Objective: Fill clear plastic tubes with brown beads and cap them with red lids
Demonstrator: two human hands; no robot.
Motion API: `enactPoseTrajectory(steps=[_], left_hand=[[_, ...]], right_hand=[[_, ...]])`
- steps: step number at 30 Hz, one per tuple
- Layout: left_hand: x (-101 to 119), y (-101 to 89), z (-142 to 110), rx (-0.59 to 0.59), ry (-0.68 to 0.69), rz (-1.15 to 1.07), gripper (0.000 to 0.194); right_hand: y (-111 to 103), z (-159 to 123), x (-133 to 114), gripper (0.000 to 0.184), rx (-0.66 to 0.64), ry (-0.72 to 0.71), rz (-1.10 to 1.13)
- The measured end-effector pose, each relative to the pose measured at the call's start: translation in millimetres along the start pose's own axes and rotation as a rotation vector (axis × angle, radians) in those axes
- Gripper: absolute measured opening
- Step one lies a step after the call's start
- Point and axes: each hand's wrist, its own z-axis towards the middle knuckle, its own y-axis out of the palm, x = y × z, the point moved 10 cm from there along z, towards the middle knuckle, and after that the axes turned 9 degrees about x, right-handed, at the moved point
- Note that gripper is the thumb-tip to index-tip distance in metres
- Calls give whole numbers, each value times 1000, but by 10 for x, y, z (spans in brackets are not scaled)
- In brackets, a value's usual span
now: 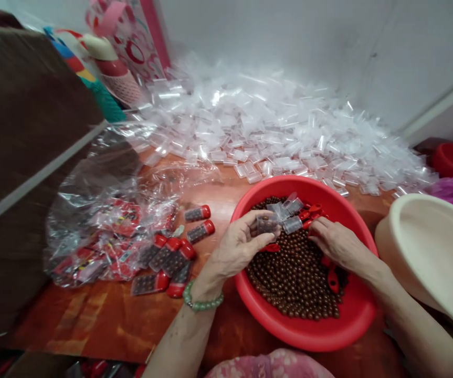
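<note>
Pinching a clear case [267,226], the left hand [245,241] is over a red basin [308,338] of beads [295,273], the right hand [336,241] bunched by red caps [312,211], grip unclear

Along the back of the table [104,320], a broad heap of empty cases [250,126] lies before the wall [289,37]. At the back left stand a bottle [118,81] and, behind it, a gift bag [139,42]; a box [33,115] is at the left edge. A plastic bag [88,184] lies on the left side, with filled cases [175,257] on its right. Nearer the front edge, right of centre, sits a basin [301,341] holding beads [297,273], with caps [315,211] and loose cases [292,224] on top. A tub [399,226] is just right of the basin.
</note>
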Motion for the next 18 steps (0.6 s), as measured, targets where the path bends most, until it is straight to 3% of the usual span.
enactPoseTrajectory(steps=[3,10,14,18], left_hand=[[10,-1,4,4,-13,12,37],[23,19,-8,-12,-4,34,33],[40,20,-10,-7,22,63,32],[29,-3,-3,8,17,122,33]], right_hand=[[3,8,-83,16,-53,-12,34],[133,152,-533,26,-235,-154,52],[160,237,-606,29,-253,-177,52],[157,348,-854,27,-220,-258,152]])
